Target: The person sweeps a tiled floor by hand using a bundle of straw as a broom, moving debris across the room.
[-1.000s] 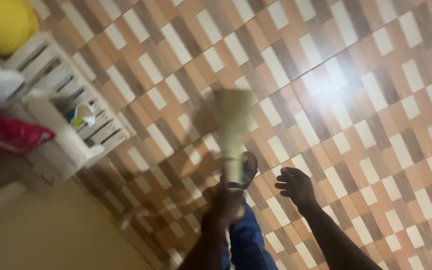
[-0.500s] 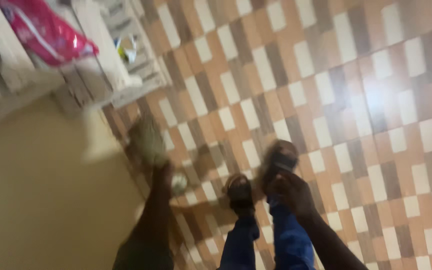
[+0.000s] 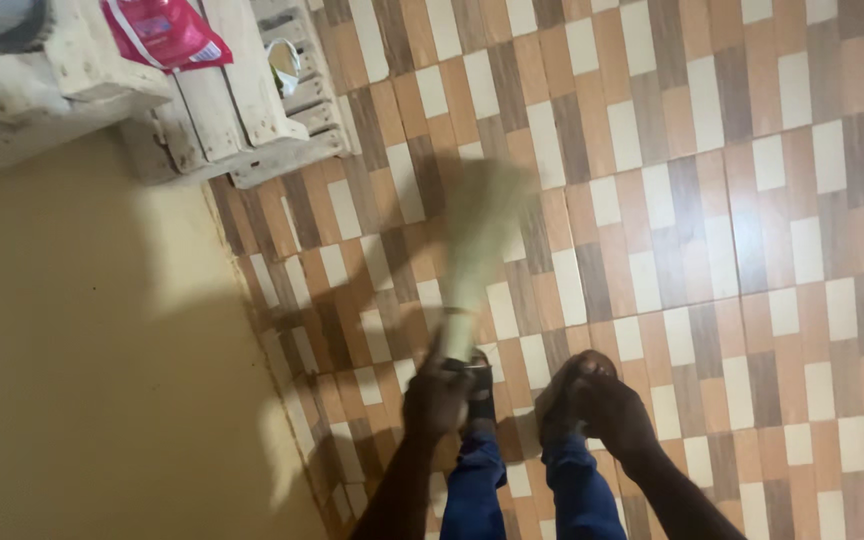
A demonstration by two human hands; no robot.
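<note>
Most of the view is filled by a tiled floor point(image 3: 732, 200), laid in brown, orange and cream rectangles, with a soft glare on its right part. The left side is taken up by a plain yellowish wall point(image 3: 82, 360), on which shadows of the arms are cast. At the far left a white slatted wooden rack point(image 3: 242, 110) is seen, cut off by the top edge; a red plastic packet point(image 3: 164, 32) lies on it, and a small pale object between the slats is too blurred to be identified. A grey shape in the far left corner is cropped and cannot be made out.

Near the centre a pale bundled broom point(image 3: 474, 240) is held, its bristle end spread toward the far side over the tiles and smeared by motion blur (its edges cannot be traced exactly). Its bound near end is gripped in the left hand point(image 3: 435, 400), the fingers closed around it. The right hand point(image 3: 607, 408) is seen just to the right, loosely curled and holding nothing, though its fingers merge with the dark shape beneath them.

Two legs in blue trousers point(image 3: 522, 490) are cut off by the near edge. A dark sandal point(image 3: 479, 385) is partly hidden behind the left hand; the other foot is mostly covered by the right hand.
</note>
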